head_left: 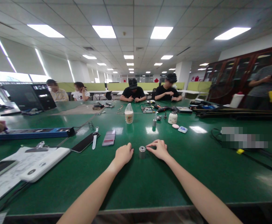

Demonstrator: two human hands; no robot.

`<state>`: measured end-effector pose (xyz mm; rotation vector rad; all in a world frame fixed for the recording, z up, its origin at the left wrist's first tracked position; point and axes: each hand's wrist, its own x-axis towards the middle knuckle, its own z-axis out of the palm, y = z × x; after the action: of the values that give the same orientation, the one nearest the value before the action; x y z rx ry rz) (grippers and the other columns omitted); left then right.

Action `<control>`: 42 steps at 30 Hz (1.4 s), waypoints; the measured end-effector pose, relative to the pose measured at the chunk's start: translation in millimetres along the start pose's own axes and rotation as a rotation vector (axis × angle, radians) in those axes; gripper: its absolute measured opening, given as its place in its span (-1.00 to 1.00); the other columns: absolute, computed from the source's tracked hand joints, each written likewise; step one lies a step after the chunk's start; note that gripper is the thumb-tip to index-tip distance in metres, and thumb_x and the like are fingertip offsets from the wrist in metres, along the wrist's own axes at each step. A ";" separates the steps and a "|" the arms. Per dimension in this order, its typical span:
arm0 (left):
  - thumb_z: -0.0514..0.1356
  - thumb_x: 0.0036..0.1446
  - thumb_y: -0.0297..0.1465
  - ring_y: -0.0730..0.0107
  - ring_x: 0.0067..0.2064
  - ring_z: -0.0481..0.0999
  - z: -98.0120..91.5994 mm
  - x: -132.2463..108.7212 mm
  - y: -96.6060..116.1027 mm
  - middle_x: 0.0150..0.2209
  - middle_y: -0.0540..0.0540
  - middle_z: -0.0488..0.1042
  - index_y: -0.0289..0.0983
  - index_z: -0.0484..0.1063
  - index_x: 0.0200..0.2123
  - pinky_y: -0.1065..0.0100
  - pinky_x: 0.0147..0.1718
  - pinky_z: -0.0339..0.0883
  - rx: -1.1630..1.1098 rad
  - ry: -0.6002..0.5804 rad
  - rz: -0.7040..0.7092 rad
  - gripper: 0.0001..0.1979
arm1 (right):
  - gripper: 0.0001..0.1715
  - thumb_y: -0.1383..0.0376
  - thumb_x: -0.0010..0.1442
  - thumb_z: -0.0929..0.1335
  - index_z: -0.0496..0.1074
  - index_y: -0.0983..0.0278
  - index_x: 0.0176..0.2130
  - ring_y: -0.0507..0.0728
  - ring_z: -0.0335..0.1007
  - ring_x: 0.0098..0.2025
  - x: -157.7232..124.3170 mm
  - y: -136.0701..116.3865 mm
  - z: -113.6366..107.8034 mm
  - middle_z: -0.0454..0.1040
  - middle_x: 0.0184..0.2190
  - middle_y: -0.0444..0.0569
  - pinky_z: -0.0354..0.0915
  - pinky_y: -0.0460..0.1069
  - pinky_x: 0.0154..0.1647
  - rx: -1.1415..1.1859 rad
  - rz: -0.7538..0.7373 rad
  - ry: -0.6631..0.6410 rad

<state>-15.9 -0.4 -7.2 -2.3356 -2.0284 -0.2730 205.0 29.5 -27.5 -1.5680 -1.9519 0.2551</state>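
A small grey metal cylinder stands upright on the green table between my two hands. My left hand rests on the table just left of it, its fingers curled into a loose fist with nothing seen in it. My right hand lies just right of the cylinder, fingers bent and pointing toward it, fingertips close to its top; I cannot tell whether they touch.
Left of my hands lie a black phone, a watch, a white device and a clipboard with papers. Farther back stand a drink cup, a white jar and small metal parts. Several people sit across the table.
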 end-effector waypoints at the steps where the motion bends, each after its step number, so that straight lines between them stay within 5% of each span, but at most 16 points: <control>1: -0.02 0.28 -0.26 0.15 -0.15 0.55 -0.1 -0.1 0.3 -0.20 -0.21 0.55 -0.24 0.32 -0.17 0.29 -0.25 0.32 0.000 -0.001 -0.002 -0.78 | -0.84 0.04 0.07 0.43 0.59 -0.09 -0.28 0.28 0.16 0.02 -0.3 0.7 1.1 0.38 -0.15 -0.02 0.07 0.20 0.00 -0.013 0.004 -0.020; 13: 0.00 0.28 -0.27 0.18 -0.16 0.55 1.0 -0.2 -0.1 -0.21 -0.19 0.54 -0.23 0.32 -0.18 0.31 -0.25 0.32 -0.009 0.008 -0.004 -0.80 | -0.83 0.10 0.12 0.39 0.59 0.03 -0.30 0.28 0.25 -0.02 1.7 -2.2 -1.6 0.46 -0.19 -0.01 0.13 0.21 -0.02 0.060 0.014 0.043; 20: -0.01 0.28 -0.26 0.17 -0.16 0.55 1.3 0.1 -0.4 -0.21 -0.20 0.55 -0.24 0.31 -0.18 0.30 -0.25 0.32 -0.009 0.006 0.000 -0.80 | -0.77 0.19 0.22 0.31 0.52 0.21 -0.22 0.11 0.40 -0.17 -8.1 -32.7 -13.8 0.51 -0.25 -0.05 0.28 0.02 -0.06 0.470 -0.308 0.111; 25: -0.01 0.27 -0.27 0.16 -0.17 0.56 1.6 -0.1 -0.9 -0.22 -0.19 0.55 -0.24 0.32 -0.19 0.31 -0.27 0.32 -0.002 0.018 0.008 -0.80 | -0.82 0.21 0.21 0.34 0.52 0.20 -0.23 0.12 0.42 -0.17 -17.1 -45.2 -12.3 0.53 -0.28 -0.07 0.28 0.02 -0.06 0.436 -0.371 0.005; 42: -0.01 0.28 -0.27 0.17 -0.17 0.55 3.5 1.2 -1.5 -0.21 -0.19 0.55 -0.24 0.31 -0.16 0.31 -0.27 0.32 0.009 0.010 0.005 -0.79 | -0.82 0.22 0.16 0.38 0.54 0.18 -0.22 0.11 0.43 -0.21 -15.2 -40.8 -11.6 0.53 -0.29 -0.07 0.31 0.01 -0.11 0.395 -0.356 -0.001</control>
<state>-16.8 1.5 -10.6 -2.3288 -2.0152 -0.2751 180.0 1.4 -2.8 -0.9535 -1.9917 0.4577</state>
